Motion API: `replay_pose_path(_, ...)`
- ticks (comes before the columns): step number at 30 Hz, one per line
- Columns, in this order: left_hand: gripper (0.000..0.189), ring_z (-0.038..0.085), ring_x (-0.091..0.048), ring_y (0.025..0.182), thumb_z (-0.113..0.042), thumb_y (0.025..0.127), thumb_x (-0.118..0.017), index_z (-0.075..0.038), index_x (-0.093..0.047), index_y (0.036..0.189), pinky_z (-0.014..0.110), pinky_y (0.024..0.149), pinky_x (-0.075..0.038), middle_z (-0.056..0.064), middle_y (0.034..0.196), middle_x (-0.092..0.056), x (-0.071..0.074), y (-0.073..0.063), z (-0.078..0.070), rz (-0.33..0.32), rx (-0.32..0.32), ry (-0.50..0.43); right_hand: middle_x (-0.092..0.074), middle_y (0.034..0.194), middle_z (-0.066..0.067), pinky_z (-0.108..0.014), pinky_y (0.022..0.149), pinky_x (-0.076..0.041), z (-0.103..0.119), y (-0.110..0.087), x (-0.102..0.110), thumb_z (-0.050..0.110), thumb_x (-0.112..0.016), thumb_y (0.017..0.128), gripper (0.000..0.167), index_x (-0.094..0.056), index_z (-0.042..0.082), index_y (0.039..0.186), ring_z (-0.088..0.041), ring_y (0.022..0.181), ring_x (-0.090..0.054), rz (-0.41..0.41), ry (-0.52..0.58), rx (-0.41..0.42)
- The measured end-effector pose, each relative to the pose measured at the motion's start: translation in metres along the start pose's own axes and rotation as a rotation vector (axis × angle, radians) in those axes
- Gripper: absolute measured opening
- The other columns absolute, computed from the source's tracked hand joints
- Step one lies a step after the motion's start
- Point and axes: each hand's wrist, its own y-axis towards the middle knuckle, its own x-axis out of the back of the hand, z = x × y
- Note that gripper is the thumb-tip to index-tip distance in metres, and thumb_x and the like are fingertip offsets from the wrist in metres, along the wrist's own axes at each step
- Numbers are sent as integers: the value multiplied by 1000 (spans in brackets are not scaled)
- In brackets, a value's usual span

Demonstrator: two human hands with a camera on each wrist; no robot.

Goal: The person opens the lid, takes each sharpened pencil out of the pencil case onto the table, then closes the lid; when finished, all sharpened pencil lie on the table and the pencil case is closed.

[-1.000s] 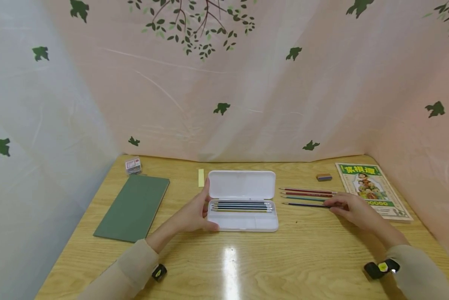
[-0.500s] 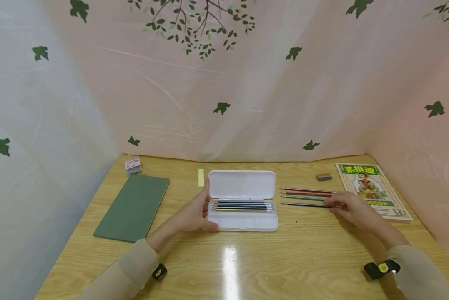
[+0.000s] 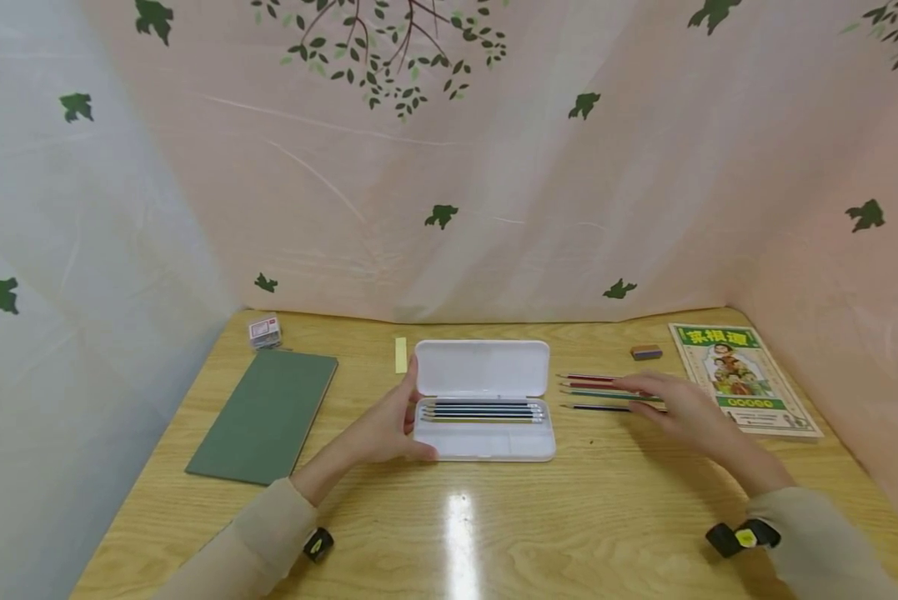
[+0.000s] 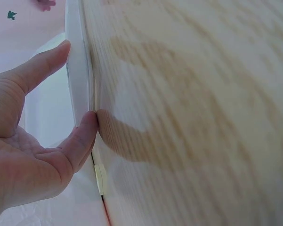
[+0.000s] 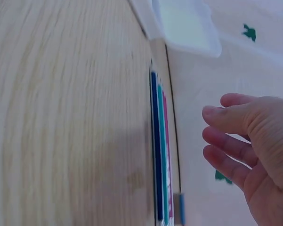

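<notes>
Left hand (image 3: 381,432) grips pencil case (image 3: 456,446) at its nine-o'clock end; right hand (image 3: 684,408), loosely spread, hovers over pencils (image 3: 594,394) at three. Picking seems underway, needing a pinch.

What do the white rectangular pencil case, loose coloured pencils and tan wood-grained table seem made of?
White pencil case: likely smooth plastic; rounded edges.
Coloured pencils: probably painted wood; pale pointed tips.
Tan table: glossy wood or laminate; grain, bright reflection.
</notes>
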Motion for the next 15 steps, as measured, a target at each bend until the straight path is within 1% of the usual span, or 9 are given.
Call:
replay_pose_path(6,142,32,-65,104,2,74,-89,-15,25,157,44,90,-56,27,128,-47,0,2,-2,11,-3,-17,-71,114,-12,-47,75,-58,19,21,-6,-1,-83,80,46,-71,6,123,-31,99,-70,21,29,49)
replay_pose_path(9,142,30,-64,103,0,74,-90,-15,24,158,41,90,-56,24,127,-49,0,2,-2,-1,7,4,-71,116,-12,-46,76,-59,27,30,-12,-1,-81,82,43,-72,6,123,-30,101,-69,39,49,78)
replay_pose_path(12,143,27,-62,101,-5,73,-92,-16,22,159,38,90,-55,21,125,-50,-1,1,0,-20,28,45,-71,114,-12,-46,78,-59,34,40,-23,-3,-80,82,38,-73,4,119,-31,102,-69,60,76,125)
replay_pose_path(15,143,26,-62,100,-8,73,-93,-15,21,159,37,90,-55,20,125,-51,0,2,2,-36,37,69,-71,114,-11,-47,83,-58,41,50,-33,-4,-78,84,33,-74,3,116,-31,105,-68,102,116,146)
